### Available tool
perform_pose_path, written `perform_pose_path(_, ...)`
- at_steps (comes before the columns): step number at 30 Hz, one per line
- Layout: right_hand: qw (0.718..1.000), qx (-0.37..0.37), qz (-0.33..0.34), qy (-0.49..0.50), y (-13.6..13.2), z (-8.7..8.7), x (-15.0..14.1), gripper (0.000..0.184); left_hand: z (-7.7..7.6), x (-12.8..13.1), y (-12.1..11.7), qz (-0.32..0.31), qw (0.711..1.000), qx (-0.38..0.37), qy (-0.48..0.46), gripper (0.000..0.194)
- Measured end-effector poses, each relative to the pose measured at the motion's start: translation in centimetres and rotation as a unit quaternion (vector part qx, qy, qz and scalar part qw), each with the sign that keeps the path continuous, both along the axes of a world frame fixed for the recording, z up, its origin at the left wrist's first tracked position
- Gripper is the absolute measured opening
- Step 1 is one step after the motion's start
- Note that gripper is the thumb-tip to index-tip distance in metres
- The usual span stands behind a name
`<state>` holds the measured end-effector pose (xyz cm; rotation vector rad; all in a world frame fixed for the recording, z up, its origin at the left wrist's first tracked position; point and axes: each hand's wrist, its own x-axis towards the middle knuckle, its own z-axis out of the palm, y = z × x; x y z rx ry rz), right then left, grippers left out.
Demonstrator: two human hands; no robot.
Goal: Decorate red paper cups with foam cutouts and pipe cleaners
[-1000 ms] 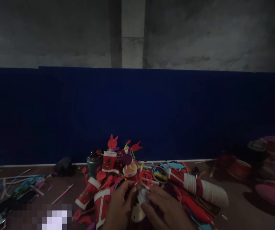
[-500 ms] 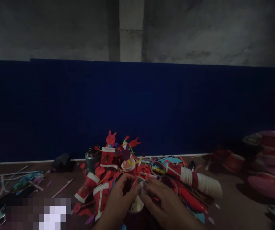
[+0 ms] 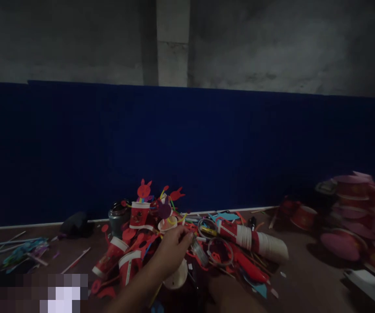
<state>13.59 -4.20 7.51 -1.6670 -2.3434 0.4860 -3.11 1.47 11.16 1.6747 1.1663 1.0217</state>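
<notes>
My left hand point(image 3: 174, 250) reaches in over the pile at the centre, its thumb and fingers pinched together. Just past the fingertips is a pale, translucent thing point(image 3: 199, 251); whether the fingers hold it I cannot tell. Below that hand sits a round cream-coloured cup point(image 3: 176, 277), partly hidden by the forearm. Low in the view, my right hand point(image 3: 229, 293) is a dark blur, and its fingers cannot be made out. Red paper cups point(image 3: 130, 265) lie left of my left hand. Behind stands a red cup point(image 3: 140, 215) with a red paper rabbit figure point(image 3: 144, 190).
A stack of paper cups point(image 3: 270, 246) lies to the right, beside clear rings point(image 3: 220, 252) and a red tool-like thing point(image 3: 251, 267). Pink-topped red cups point(image 3: 352, 189) are piled far right. A dark jar point(image 3: 118, 215) stands behind. A blue panel point(image 3: 187, 143) closes off the back.
My right hand has pulled away from my left, down toward the bottom edge. My left hand stays pinched and has shifted slightly up. The whole view has slid a little left.
</notes>
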Motion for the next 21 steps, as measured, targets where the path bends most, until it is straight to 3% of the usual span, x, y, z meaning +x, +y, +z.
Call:
perform_pose_path(4,0.999,-0.006,-0.045,-0.025,-0.6,-3.1,-1.1,0.025,-0.6,0.8,1.8,-0.009,1.0,0.009,0.022,0.02)
perform_pose_path(10,0.99,-0.002,-0.09,-0.105,0.5,-4.4,-1.2,0.03,-1.5,1.0,2.9,-0.002,0.996,0.046,0.077,0.013)
perform_pose_path(17,0.992,-0.039,-0.094,-0.078,0.8,-3.3,1.2,0.052,-1.8,1.2,3.8,-0.023,0.986,0.085,0.143,0.01)
perform_pose_path(21,0.998,-0.044,-0.036,0.005,0.3,-1.7,4.4,0.05,-1.8,1.2,3.9,-0.076,0.98,0.067,0.169,0.018)
